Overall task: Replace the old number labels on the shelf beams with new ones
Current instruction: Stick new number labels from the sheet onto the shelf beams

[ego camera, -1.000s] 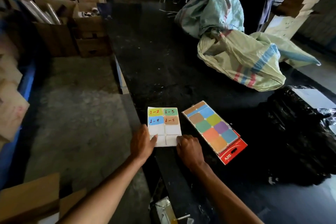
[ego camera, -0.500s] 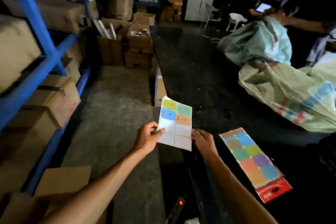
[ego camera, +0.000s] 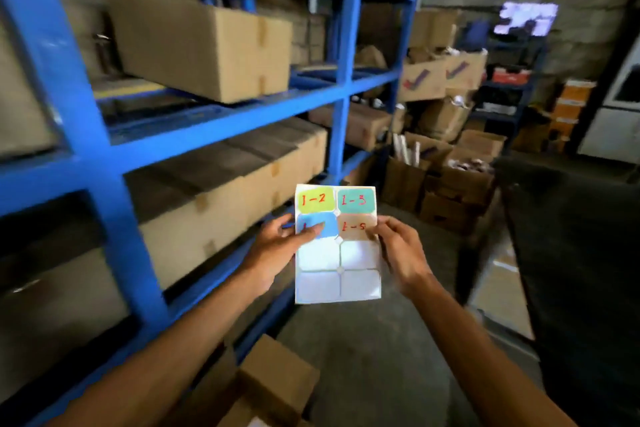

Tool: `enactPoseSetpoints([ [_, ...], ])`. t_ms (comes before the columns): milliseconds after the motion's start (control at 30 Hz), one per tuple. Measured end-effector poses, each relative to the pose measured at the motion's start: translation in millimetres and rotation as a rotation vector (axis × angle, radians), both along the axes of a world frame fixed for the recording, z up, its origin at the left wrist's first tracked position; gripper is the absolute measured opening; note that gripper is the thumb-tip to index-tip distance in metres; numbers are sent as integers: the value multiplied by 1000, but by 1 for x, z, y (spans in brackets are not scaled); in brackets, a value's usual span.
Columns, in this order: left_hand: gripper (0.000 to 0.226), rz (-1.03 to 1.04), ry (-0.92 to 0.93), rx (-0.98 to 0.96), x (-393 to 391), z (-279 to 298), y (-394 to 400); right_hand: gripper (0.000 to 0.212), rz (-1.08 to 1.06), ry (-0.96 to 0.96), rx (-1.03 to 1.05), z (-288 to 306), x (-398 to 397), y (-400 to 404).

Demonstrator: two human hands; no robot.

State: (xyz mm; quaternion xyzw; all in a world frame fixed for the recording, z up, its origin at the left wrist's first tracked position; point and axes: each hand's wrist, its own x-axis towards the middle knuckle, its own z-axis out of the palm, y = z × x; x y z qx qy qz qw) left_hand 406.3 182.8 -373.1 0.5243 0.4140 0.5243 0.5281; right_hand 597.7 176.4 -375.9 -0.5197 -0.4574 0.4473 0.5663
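I hold a white label sheet (ego camera: 337,267) upright in front of me with both hands. Its top half carries coloured labels with red handwriting: a yellow-green "1-2", a teal "1-3", a blue one and a tan "1-5". The lower cells are blank white. My left hand (ego camera: 277,250) grips the sheet's left edge, thumb lying over the blue label. My right hand (ego camera: 401,253) pinches the right edge at the tan label. The blue shelf beams (ego camera: 221,121) run along my left, a little beyond the sheet. No old label shows on them in this blurred view.
The blue steel rack (ego camera: 100,163) on the left holds cardboard boxes (ego camera: 207,45) on several levels. More boxes (ego camera: 446,167) are stacked at the aisle's far end. A small box (ego camera: 277,374) lies on the concrete floor near my feet. The dark table edge (ego camera: 571,253) is on the right.
I lifted the label sheet off the dark table and turned left toward the blue rack. The sheet rose to chest height and my left thumb moved onto the blue label.
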Motion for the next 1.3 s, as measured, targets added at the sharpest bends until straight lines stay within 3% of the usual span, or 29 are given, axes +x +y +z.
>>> enactPoseSetpoints([
  [100,30,53,8,53,-32,22,1,18,72,-66,116,21,-38,10],
  [200,23,149,-8,125,-79,49,2,26,124,-170,270,49,-90,23],
  [267,21,247,50,209,-109,70,1,41,34,-337,453,71,-123,25],
  [367,24,341,111,315,-145,100,-5,43,-61,-571,761,102,-171,24],
  [567,32,378,169,493,-202,140,-21,45,-50,-768,896,150,-260,26],
  [833,28,457,331,538,-262,173,-31,42,25,-686,998,184,-333,27],
  [1100,21,542,425,555,-299,217,-47,35,157,-485,1134,226,-376,33],
  [1300,21,744,635,719,-295,242,-49,23,218,-305,1274,255,-378,35],
])
